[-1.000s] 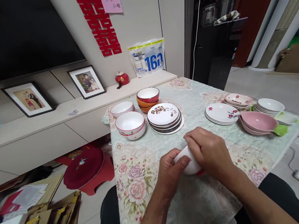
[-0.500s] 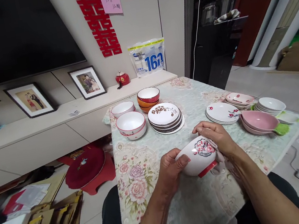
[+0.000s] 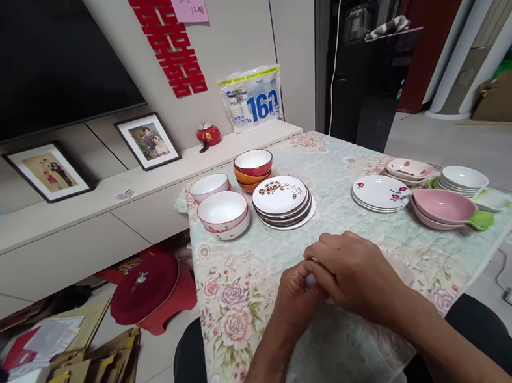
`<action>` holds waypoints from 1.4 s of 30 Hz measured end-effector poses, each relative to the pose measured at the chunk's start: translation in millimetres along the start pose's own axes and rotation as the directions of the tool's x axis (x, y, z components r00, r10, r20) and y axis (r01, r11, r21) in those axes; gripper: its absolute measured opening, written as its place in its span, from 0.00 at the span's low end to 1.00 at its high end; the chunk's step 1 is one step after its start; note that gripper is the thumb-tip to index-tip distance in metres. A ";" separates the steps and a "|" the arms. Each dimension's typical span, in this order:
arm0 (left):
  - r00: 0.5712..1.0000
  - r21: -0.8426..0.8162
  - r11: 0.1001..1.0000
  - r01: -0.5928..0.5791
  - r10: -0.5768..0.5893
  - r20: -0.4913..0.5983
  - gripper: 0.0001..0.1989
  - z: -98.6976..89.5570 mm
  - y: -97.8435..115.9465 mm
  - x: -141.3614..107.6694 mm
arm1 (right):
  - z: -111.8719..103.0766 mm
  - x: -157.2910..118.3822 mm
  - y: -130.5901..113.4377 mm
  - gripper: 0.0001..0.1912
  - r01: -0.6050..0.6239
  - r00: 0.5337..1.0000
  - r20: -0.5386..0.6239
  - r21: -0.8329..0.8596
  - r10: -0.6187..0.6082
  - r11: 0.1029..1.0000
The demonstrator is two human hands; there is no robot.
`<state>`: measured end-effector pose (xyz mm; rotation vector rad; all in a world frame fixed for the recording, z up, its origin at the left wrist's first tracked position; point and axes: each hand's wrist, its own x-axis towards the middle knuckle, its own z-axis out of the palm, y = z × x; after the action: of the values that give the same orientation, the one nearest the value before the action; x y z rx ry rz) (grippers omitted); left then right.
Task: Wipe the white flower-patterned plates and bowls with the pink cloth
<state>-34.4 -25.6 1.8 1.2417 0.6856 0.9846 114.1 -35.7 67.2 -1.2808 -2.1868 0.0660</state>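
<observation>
My left hand and my right hand are together above the near part of the table. The left fingers are closed around a white bowl; only a small pale patch of it shows between the hands, and the rest is hidden behind them. My right hand lies curled over the left fingertips. A pale, pinkish cloth sticks out past the far side of the right hand, its grip on it mostly covered.
On the flowered tablecloth stand red-rimmed white bowls, a red bowl on orange ones, brown-flowered plates, red-flowered plates, pink leaf-shaped dishes and small white bowls. A red stool is left.
My right hand has moved left and over the bowl, against my left hand. The bowl's painted side and red foot, visible before, are now hidden.
</observation>
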 end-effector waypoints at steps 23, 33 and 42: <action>0.970 -0.467 0.882 -0.055 -0.063 -0.233 0.15 7.9 0.1 6.3 | 33.2 3.5 -3.0 0.11 0.212 0.925 -0.297 -0.114 -0.236 0.971; 0.966 -0.438 0.898 0.034 -0.141 -0.215 0.17 6.5 -0.5 3.9 | 30.9 5.3 56.2 0.15 -0.262 0.859 -0.307 0.423 0.410 0.867; 0.968 -0.472 0.880 -0.050 -0.074 -0.241 0.14 7.9 -2.1 5.2 | 37.9 1.8 0.6 0.12 0.158 0.890 -0.416 -0.102 -0.186 0.982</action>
<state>-24.7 -24.6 2.0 0.6828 0.5960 1.2273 94.4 -24.6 36.8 -1.0134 -1.9207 -0.3303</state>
